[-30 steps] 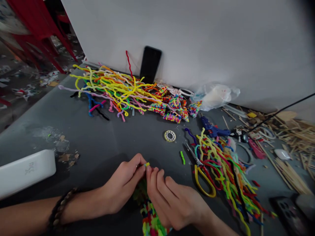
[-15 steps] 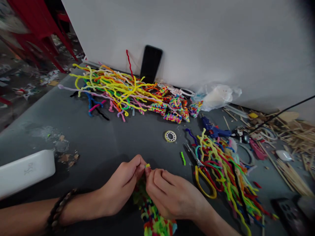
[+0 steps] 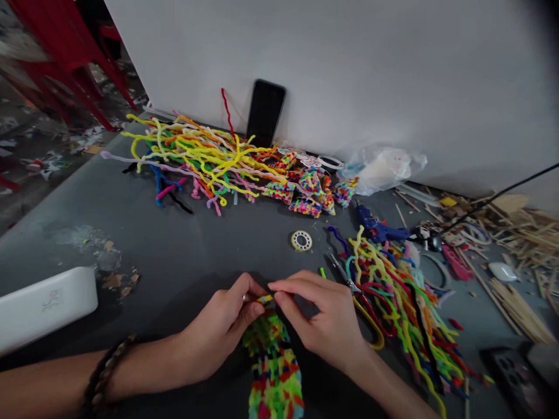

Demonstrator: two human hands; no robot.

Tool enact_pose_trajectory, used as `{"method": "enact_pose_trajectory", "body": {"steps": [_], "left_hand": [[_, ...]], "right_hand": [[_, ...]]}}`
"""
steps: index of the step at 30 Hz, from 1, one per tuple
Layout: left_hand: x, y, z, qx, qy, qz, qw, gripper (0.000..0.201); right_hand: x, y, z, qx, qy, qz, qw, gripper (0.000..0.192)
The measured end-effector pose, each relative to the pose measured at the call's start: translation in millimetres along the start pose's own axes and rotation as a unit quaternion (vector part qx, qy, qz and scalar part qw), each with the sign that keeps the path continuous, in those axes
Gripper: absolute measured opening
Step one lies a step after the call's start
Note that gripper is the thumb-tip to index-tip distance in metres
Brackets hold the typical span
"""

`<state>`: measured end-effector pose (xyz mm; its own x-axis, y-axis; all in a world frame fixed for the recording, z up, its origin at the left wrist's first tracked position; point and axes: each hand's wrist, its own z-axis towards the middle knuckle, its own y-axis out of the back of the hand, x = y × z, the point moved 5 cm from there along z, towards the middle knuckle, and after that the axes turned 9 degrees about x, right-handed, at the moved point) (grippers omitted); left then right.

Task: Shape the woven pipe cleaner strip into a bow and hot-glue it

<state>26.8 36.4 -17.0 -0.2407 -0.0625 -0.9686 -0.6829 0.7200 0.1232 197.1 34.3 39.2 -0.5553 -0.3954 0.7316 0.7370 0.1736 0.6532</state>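
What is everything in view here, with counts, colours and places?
woven strip: one, multicoloured, near edge under both hands
pipe cleaner pile: one heap, mostly yellow, far left by the wall
second pipe cleaner pile: one heap, mixed colours, right of the hands
woven pieces: several, multicoloured, centre back
phone: one, black, leaning on the wall
ring: one, yellow and white, centre
scissors: one pair, yellow handles, partly under the right hand
glue gun: one, blue, right of centre
plastic bag: one, clear, by the wall
wooden sticks: many, tan, far right
white case: one, left edge
table: grey
left hand: pinching the strip's top end
right hand: fingers at the same end
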Motion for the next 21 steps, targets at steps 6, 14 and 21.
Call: {"method": "enact_pose_trajectory", "body": {"steps": [6, 14, 21], "left_hand": [[3.9, -2.9, 0.1, -0.010, -0.002, 0.014, 1.000, 0.010], [0.6, 1.7, -1.6, -0.027, 0.021, -0.069, 0.997, 0.031], [-0.9, 2.5, -0.7, -0.035, 0.022, -0.049, 0.998, 0.024]], "right_hand": [[9.2, -10.0, -3.7, -0.012, 0.012, -0.037, 0.999, 0.013], [7.3, -11.9, -5.9, -0.048, -0.026, -0.021, 0.998, 0.012], [11.5, -14.1, -7.4, -0.064, -0.013, -0.062, 0.996, 0.013]]}}
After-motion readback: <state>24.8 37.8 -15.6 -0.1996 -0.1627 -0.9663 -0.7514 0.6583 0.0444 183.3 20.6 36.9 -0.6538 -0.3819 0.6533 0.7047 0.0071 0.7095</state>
